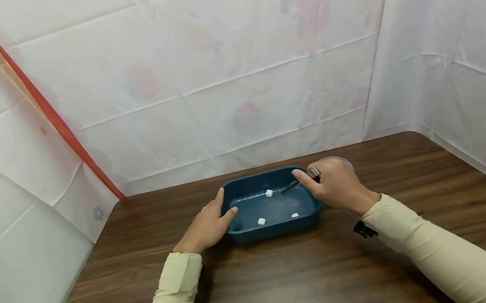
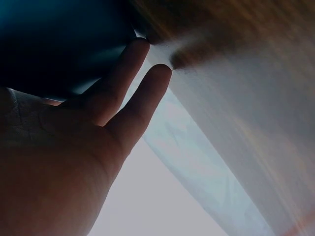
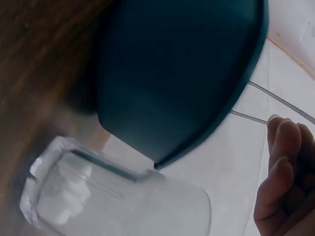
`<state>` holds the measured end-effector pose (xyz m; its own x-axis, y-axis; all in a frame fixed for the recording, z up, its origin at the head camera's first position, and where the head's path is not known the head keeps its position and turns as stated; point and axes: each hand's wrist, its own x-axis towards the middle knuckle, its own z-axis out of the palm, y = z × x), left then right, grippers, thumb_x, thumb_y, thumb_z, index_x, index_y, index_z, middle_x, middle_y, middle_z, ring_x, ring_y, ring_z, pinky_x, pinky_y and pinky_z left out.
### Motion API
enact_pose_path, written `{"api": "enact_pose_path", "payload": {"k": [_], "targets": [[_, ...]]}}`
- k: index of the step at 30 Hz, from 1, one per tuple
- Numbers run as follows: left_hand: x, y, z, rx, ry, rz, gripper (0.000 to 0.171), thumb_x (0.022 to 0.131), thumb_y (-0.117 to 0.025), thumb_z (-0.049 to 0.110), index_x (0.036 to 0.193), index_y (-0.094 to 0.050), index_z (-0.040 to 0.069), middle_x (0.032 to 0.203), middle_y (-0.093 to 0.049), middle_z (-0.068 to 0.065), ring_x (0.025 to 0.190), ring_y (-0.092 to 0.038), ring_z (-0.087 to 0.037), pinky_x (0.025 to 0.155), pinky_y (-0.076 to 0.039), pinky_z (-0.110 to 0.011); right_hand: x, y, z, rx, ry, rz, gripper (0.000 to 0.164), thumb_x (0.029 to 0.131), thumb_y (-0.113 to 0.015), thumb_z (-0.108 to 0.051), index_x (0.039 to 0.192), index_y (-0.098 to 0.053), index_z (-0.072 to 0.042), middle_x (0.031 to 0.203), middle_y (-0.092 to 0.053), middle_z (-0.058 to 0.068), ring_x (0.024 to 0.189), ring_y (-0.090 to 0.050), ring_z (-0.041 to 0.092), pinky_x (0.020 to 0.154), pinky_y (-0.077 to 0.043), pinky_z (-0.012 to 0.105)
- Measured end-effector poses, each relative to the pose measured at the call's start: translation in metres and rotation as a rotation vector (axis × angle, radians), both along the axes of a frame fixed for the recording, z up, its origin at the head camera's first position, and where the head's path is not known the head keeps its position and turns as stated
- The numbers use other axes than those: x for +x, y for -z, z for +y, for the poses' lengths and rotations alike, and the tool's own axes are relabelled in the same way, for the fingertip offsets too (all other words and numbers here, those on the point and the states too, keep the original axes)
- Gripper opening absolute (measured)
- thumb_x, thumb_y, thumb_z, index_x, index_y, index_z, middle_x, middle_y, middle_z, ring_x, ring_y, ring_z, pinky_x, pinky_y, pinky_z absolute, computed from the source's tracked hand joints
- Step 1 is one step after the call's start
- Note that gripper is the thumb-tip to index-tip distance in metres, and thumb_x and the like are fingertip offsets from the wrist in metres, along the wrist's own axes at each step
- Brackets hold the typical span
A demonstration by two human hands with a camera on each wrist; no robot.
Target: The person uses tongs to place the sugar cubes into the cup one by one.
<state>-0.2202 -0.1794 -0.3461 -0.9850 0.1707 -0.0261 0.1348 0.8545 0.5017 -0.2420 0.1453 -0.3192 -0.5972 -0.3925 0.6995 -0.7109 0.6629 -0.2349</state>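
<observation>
A dark blue rectangular tray point(image 1: 276, 228) stands on the table with a few small white cubes point(image 1: 269, 193) spread over its floor. My left hand point(image 1: 207, 228) rests against the tray's left end, its fingers straight along the outside and the thumb over the rim. Above the right end, my right hand point(image 1: 337, 185) holds slim metal tongs point(image 1: 291, 186), tips pointing down into the tray near the back cube. In the right wrist view the two thin arms of the tongs stand apart, and the tray wall hides their tips.
A clear glass point(image 3: 123, 196) with white pieces at its bottom stands right of the tray, mostly behind my right hand in the head view. The brown wooden table point(image 1: 287, 278) meets white patterned sheets point(image 1: 217, 98) at the back and sides.
</observation>
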Motion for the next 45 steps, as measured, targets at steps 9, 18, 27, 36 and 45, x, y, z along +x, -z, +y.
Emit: {"api": "enact_pose_path", "payload": {"k": [9, 18, 27, 36, 45], "targets": [[-0.001, 0.001, 0.001, 0.004, 0.010, 0.001, 0.079, 0.104, -0.047, 0.048, 0.162, -0.011, 0.009, 0.160, -0.029, -0.019, 0.145, -0.031, -0.038, 0.113, -0.030, -0.058, 0.000, 0.013, -0.006, 0.012, -0.096, 0.005, 0.048, 0.096, -0.067, -0.029, 0.056, -0.041, -0.023, 0.051, -0.031, -0.014, 0.044, -0.031, 0.002, 0.043, -0.028, 0.024], [0.000, 0.002, 0.002, 0.007, 0.020, 0.005, 0.077, 0.104, -0.048, 0.044, 0.162, -0.011, 0.008, 0.160, -0.030, -0.020, 0.145, -0.032, -0.038, 0.113, -0.030, -0.058, 0.003, 0.016, -0.011, -0.019, -0.116, -0.032, 0.052, 0.098, -0.066, -0.029, 0.054, -0.038, -0.023, 0.050, -0.028, -0.014, 0.043, -0.028, 0.002, 0.043, -0.025, 0.024], [0.001, 0.000, 0.001, 0.000, 0.011, -0.004, 0.078, 0.104, -0.046, 0.047, 0.162, -0.009, 0.008, 0.160, -0.029, -0.020, 0.145, -0.032, -0.038, 0.113, -0.030, -0.058, 0.005, 0.020, -0.018, -0.068, -0.189, -0.197, 0.052, 0.101, -0.062, -0.032, 0.055, -0.040, -0.023, 0.050, -0.030, -0.013, 0.043, -0.033, 0.004, 0.043, -0.030, 0.024], [-0.002, 0.001, 0.002, 0.003, 0.011, -0.013, 0.078, 0.104, -0.047, 0.045, 0.162, -0.010, 0.009, 0.160, -0.030, -0.020, 0.144, -0.033, -0.039, 0.112, -0.031, -0.059, 0.007, 0.027, -0.020, -0.095, -0.223, -0.308, 0.048, 0.103, -0.059, -0.035, 0.058, -0.045, -0.022, 0.051, -0.038, -0.011, 0.045, -0.040, 0.007, 0.044, -0.035, 0.025], [0.000, 0.000, -0.001, 0.001, 0.010, -0.009, 0.079, 0.104, -0.046, 0.048, 0.162, -0.009, 0.009, 0.160, -0.029, -0.020, 0.145, -0.031, -0.039, 0.113, -0.029, -0.059, 0.007, 0.027, -0.025, -0.073, -0.253, -0.288, 0.047, 0.101, -0.061, -0.035, 0.059, -0.045, -0.023, 0.052, -0.035, -0.012, 0.045, -0.038, 0.006, 0.045, -0.033, 0.024]]}}
